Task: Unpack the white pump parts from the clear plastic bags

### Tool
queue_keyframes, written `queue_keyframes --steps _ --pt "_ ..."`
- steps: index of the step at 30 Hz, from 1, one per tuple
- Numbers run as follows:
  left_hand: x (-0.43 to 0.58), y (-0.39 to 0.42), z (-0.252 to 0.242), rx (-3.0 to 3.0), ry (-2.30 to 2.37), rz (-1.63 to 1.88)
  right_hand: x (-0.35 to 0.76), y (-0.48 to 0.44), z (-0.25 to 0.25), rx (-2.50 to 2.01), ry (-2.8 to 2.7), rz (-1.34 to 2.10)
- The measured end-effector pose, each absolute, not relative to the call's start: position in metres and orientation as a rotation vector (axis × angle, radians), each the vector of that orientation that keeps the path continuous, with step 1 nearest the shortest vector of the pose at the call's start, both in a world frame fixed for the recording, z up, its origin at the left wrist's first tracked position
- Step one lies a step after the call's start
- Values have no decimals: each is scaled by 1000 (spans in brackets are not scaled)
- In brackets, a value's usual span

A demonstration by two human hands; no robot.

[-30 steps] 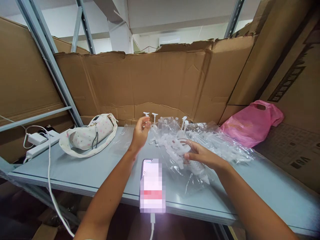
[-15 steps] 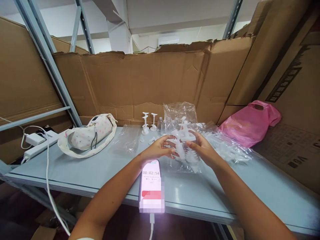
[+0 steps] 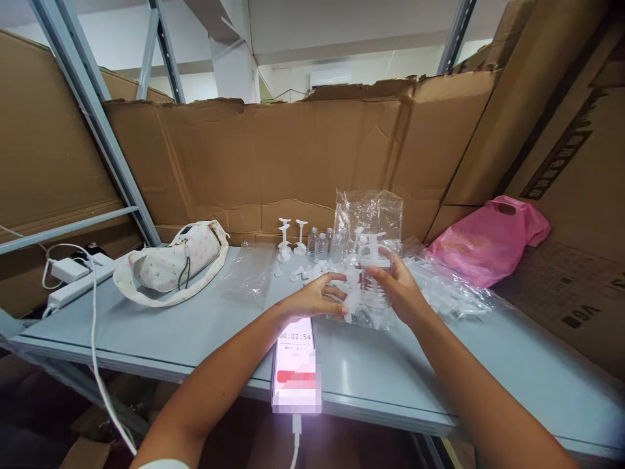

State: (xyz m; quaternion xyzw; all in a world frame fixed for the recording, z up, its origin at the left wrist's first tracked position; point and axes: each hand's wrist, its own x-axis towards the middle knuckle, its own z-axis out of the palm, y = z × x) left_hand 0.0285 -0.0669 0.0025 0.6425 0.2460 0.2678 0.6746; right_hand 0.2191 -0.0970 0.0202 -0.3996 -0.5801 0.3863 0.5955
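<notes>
Cardboard sheets wall in a pale blue-grey table (image 3: 146,332) set among grey metal shelf posts. Both bare hands meet over the middle of the table around a clear plastic bag (image 3: 370,215) stuffed with white pump tops and small clear bottles. The right hand (image 3: 400,290) is closed around the bag's right side, fingers wrapped on a bottle with a white pump top (image 3: 374,251) that stands upright inside it. The left hand (image 3: 312,301) pinches the bag's lower left edge between thumb and fingertips, just beside the right hand. The bag's empty top stands up above both hands.

A phone (image 3: 296,365) lies on the table's near edge, directly below the hands, and its screen reads 00:02:54; the rest is blurred. Printed lettering on the carton at far right is too skewed to read.

Half a second ago the bag sat slightly lower and further left; it now rises taller and the hands have shifted a little right. Loose pump tops (image 3: 284,236) and small bottles (image 3: 317,244) stand behind, a floral pouch (image 3: 168,264) lies left, a pink bag (image 3: 491,238) right.
</notes>
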Motion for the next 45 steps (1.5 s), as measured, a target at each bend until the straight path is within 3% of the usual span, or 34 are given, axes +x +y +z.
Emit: queue_keyframes --steps 20,45 --pt "39 -71 -3 1295 499 637 210 -93 11 -1022 -1288 955" --pt "40 -78 3 1224 564 684 205 -102 18 -976 -1276 775"
